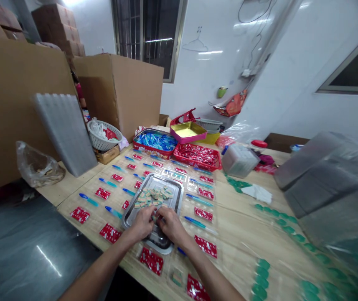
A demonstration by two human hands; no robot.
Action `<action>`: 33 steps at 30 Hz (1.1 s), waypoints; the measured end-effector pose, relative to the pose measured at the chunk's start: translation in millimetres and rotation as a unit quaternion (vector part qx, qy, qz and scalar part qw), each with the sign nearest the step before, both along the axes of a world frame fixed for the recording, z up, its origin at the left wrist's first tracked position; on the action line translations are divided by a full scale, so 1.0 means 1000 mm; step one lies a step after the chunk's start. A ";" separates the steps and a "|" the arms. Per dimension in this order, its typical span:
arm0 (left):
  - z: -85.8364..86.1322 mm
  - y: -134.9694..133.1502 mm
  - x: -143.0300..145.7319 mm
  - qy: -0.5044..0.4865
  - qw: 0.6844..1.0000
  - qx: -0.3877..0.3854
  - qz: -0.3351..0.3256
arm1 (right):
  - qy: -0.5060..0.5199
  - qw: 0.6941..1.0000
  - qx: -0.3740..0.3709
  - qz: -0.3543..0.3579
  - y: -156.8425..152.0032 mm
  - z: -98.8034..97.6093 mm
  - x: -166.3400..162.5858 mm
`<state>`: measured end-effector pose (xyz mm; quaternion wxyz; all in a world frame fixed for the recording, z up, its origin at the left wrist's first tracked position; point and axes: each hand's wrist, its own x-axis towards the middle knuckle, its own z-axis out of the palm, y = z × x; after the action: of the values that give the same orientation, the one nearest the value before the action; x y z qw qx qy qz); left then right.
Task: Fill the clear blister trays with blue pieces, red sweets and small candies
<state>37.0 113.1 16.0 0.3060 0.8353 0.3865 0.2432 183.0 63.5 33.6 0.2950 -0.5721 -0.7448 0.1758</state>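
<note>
A metal tray (177,200) lies over the clear plastic blister sheets, with a heap of small tan-and-green striped blocks (155,195) at its far end. Above the near half of the tray, my left hand (143,222) and my right hand (169,224) meet with fingertips pinched. What sits between the fingers is too small and covered to make out. Around the tray, the sheets hold blue pens (195,222) and red packets with white spots (205,246). One striped block (177,276) rests in a compartment near the front edge.
Behind the sheets stand a tin of blue pens (155,141) and a red basket (218,161) of red packets. Stacked clear plastic (329,196) and green discs (288,229) are at the right. A tall plastic stack (67,133) and cardboard boxes (135,90) border the left.
</note>
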 end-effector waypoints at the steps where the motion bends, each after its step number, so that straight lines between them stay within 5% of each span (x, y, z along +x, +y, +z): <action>1: 0.000 0.001 0.000 -0.005 1.000 -0.004 -0.001 | 0.000 1.000 0.000 0.006 0.001 0.000 0.000; 24: 0.013 0.007 -0.003 -0.014 0.997 -0.074 -0.019 | -0.136 0.985 0.092 0.052 -0.006 0.004 -0.005; 28: 0.018 0.004 -0.001 -0.048 0.989 -0.130 -0.046 | -0.043 0.997 0.065 0.008 -0.009 0.007 0.004; 33: 0.028 -0.003 0.003 -0.042 0.991 -0.130 -0.012 | 0.168 0.971 -0.119 -0.120 -0.014 0.013 0.064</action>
<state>39.6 110.0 43.9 0.4308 0.7820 0.3916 0.2226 247.1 49.4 47.0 0.3648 -0.6506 -0.5843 0.3198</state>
